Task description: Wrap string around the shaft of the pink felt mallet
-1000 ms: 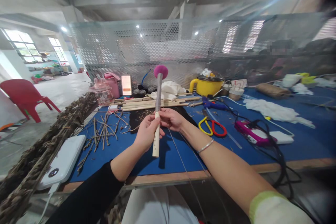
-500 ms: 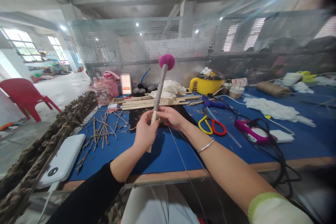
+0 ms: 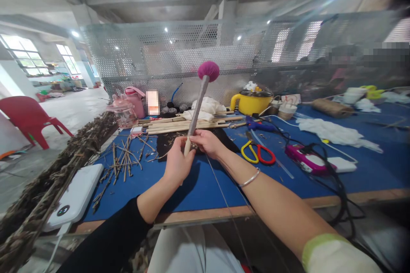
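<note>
A wooden stick (image 3: 197, 106) with a round magenta head (image 3: 208, 71) stands tilted up over the table. Grey thread or wrapping covers most of its length, while the lower end is bare pale wood. My left hand (image 3: 178, 156) is closed around that bare end. Just above it, my right hand (image 3: 206, 141) pinches at the lower edge of the grey wrapping. A thin grey strand (image 3: 221, 185) runs from my right hand down past the table edge. The fingertips partly hide the spot where strand and stick meet.
Thin twigs (image 3: 123, 158) lie left of a black cloth (image 3: 228, 138); pale rods (image 3: 173, 127) lie behind. Scissors (image 3: 266, 154), a blue glue gun (image 3: 261, 125), a yellow pot (image 3: 255, 102), and a purple power strip (image 3: 304, 160) with cables are right. A white power bank (image 3: 77, 196) sits front left.
The stick's magenta head has shifted slightly right and up, and the stick leans a little more to the right. Both hands keep their hold near the lower end.
</note>
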{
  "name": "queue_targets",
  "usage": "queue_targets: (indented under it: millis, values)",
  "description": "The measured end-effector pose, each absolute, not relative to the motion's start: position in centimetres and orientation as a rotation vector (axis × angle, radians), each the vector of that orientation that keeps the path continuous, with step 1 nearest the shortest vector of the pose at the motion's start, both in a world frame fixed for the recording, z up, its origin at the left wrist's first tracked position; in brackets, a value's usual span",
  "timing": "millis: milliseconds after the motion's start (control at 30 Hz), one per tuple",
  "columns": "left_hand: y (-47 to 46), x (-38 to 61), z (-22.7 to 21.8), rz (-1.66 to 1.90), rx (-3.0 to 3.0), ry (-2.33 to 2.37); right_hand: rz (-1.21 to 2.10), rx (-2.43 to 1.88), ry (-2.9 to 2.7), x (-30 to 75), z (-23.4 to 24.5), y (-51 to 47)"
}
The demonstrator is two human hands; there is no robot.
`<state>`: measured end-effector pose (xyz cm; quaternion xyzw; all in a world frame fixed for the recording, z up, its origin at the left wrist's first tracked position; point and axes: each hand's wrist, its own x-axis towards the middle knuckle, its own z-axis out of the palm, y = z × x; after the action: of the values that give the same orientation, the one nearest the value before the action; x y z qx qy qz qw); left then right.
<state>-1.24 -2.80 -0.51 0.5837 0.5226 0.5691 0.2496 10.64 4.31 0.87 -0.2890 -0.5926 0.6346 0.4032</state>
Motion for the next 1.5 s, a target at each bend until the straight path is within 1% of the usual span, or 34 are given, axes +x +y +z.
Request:
queue_targets:
  millis: [100,200,367,433,500,600,667,767,1000,1067,1167,1233,1300,1400,1500]
  values:
    - [-2.8,-1.0,-0.4,1.494,1.503,1.339,1.702,-0.607,-1.502,11.1,1.1,4.4]
    - [-2.9,-0.7,0.1,1.477,1.346,1.128,1.82,-0.5,-1.484,11.7,1.1,4.6]
    - [-3.1,-0.6,0.8,1.427,1.179,0.922,1.862,-0.452,-1.404,11.8,1.0,4.8]
    - [-3.1,-0.8,0.6,1.324,1.204,0.971,1.81,-0.5,-1.407,11.7,0.9,4.9]
    - [-3.0,-0.9,0.1,1.275,1.302,1.142,1.744,-0.607,-1.424,11.6,0.8,4.9]
    - [-2.9,-1.0,-0.7,1.392,1.519,1.393,1.673,-0.768,-1.453,11.3,0.6,4.9]
    - [-2.8,-1.1,-1.0,1.475,1.608,1.444,1.639,-0.802,-1.48,11.0,0.5,4.8]
    - [-2.6,-1.3,-0.8,1.478,1.537,1.414,1.611,-0.759,-1.507,10.7,0.6,4.7]
    - [-2.7,-0.8,0.3,1.432,1.233,1.079,1.77,-0.545,-1.469,11.4,1.2,4.4]
    - [-2.8,-0.9,0.4,1.377,1.213,1.103,1.74,-0.581,-1.456,11.3,1.1,4.3]
    - [-2.6,-1.2,0.3,1.295,1.411,1.335,1.672,-0.737,-1.425,10.9,0.8,4.5]
    - [-2.2,-1.3,0.1,1.311,1.623,1.524,1.648,-0.818,-1.401,10.8,0.7,4.6]
    - [-1.6,-1.1,-0.1,1.369,1.744,1.597,1.623,-0.829,-1.379,10.8,0.7,4.8]
    - [-0.9,-0.3,-0.5,1.458,1.665,1.514,1.593,-0.777,-1.358,11.1,0.8,4.9]
    - [-0.8,0.3,-0.6,1.46,1.442,1.327,1.675,-0.696,-1.361,11.5,1.0,4.8]
